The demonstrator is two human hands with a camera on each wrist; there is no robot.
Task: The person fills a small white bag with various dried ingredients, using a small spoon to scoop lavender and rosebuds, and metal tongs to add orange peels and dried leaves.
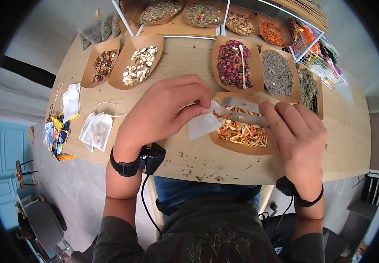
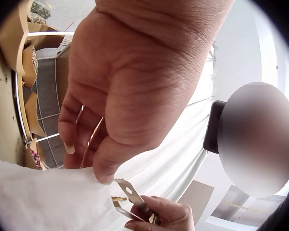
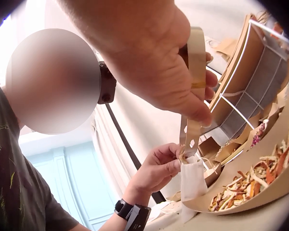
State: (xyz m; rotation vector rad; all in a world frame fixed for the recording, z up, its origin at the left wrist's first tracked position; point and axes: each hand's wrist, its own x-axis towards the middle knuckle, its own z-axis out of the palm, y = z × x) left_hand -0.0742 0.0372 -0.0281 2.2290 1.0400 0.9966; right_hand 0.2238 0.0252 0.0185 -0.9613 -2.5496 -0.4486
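The left hand (image 1: pixel 169 107) pinches the top edge of a small white bag (image 1: pixel 203 126) between thumb and fingertips. Metal tongs (image 3: pixel 196 86) are gripped by the right hand (image 1: pixel 295 136), their tips at the bag's mouth. Between the tips in the left wrist view is a bit of dried peel (image 2: pixel 119 198). Beneath the tongs lies a paper tray (image 1: pixel 224 146) of orange and cream dried strips (image 1: pixel 244 133). The bag hangs upright beside that tray in the right wrist view.
Paper trays of rosebuds (image 1: pixel 231 63) with a white spoon, lavender-like buds (image 1: pixel 278 72) and white slices (image 1: pixel 141 65) stand behind. Filled white bags (image 1: pixel 96 131) and a patterned pouch (image 1: pixel 58 136) lie at left. A wire basket (image 1: pixel 319 65) stands back right; crumbs dot the front edge.
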